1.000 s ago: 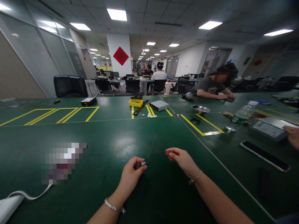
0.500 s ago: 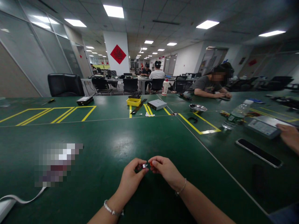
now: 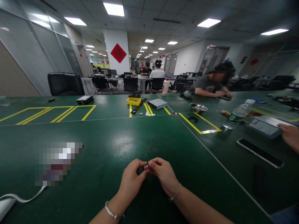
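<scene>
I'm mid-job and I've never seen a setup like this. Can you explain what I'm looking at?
No machine here: these are a person's bare left hand and right hand, seen from a head-worn camera. Together they pinch a small silver-and-red item, too tiny to identify. The green table also bears, among other things, a yellow tray, a metal bowl, a clear bottle and a dark phone. At the right edge is another person's hand.

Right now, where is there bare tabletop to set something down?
Bare patches lie between the pixelated item and the left hand, and between the right hand and the phone. Crowded: the right side, around the bottle, grey box and another person's hand; farther off, around the yellow tray.
</scene>
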The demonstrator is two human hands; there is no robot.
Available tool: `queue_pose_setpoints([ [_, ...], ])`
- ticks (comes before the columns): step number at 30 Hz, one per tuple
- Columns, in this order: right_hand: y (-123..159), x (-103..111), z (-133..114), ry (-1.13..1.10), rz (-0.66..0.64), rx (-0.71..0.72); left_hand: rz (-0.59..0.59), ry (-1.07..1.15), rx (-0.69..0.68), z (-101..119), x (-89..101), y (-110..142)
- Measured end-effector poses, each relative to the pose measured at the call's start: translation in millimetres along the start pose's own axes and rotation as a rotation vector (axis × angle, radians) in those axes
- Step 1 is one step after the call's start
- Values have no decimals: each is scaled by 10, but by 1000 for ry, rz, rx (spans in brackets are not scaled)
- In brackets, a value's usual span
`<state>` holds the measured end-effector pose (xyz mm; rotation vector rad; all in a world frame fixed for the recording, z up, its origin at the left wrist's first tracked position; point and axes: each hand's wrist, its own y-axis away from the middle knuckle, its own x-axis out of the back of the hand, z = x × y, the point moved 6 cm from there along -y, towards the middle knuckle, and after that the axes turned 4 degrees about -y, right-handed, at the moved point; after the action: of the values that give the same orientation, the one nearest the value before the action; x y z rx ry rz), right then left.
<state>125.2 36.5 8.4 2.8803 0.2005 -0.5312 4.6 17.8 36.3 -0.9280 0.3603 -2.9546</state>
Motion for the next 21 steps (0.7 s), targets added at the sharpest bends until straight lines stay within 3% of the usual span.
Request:
queue_pose_setpoints([
  [5,115,-68,-53,-7,9,85,73,-125,-19,-4,38,15],
  [21,158,-126,-205,485,-82,294,85,-177,27,-71,12,15],
])
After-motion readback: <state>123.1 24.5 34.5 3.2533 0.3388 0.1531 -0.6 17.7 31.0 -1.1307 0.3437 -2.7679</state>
